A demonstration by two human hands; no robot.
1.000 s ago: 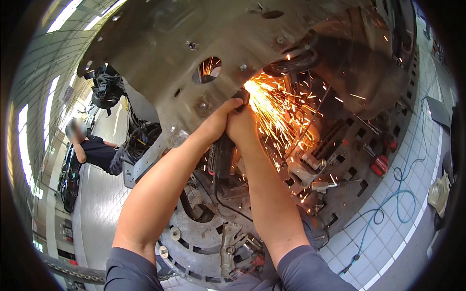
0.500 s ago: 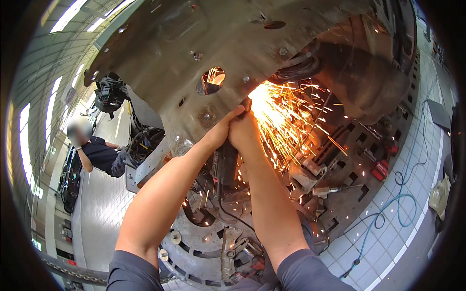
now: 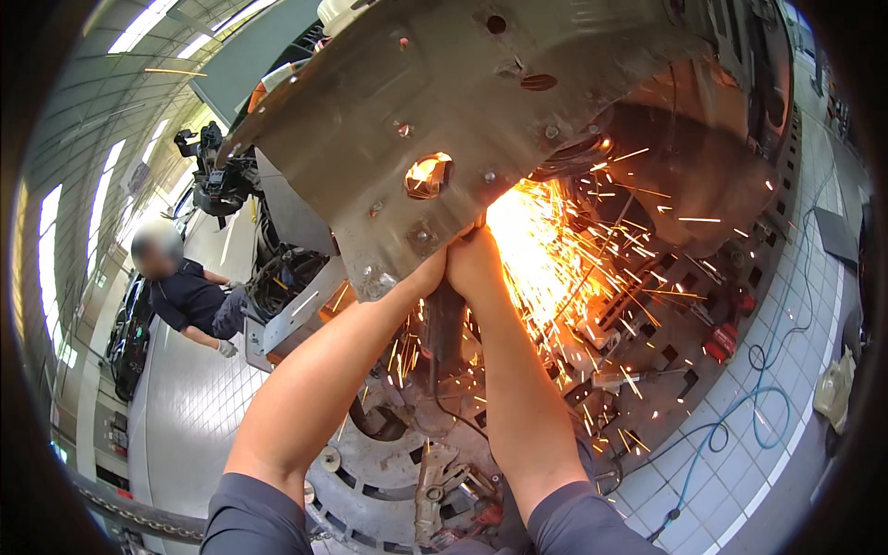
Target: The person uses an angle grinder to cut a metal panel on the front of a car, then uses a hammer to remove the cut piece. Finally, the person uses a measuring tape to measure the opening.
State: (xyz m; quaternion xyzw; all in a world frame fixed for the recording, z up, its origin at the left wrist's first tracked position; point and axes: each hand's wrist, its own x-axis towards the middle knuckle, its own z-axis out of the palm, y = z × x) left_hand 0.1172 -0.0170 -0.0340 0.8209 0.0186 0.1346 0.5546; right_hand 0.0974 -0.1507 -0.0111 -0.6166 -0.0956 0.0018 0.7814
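Both my arms reach up to the lower edge of a large grey-brown sheet-metal body panel (image 3: 361, 176). Close together there, my left hand (image 3: 431, 275) and my right hand (image 3: 474, 266) are closed around an angle grinder (image 3: 444, 335). Its dark body hangs below my hands with a cord trailing down; the disc and contact spot are hidden by my hands and the glare. A dense fan of orange sparks (image 3: 548, 259) sprays to the right and downward from beside my right hand. More glow shows through a round hole in the panel.
Below lies a slotted metal platform (image 3: 370, 481) with metal parts (image 3: 444, 490) and a red tool (image 3: 721, 341) on it. A blue hose (image 3: 740, 416) coils over the tiled floor at right. At left, a person (image 3: 199, 296) in dark clothes and gloves is near exposed vehicle parts.
The panel and my hands sit slightly lower and further right in view. The sparks have grown brighter and spread wider. The other person has lowered a raised hand.
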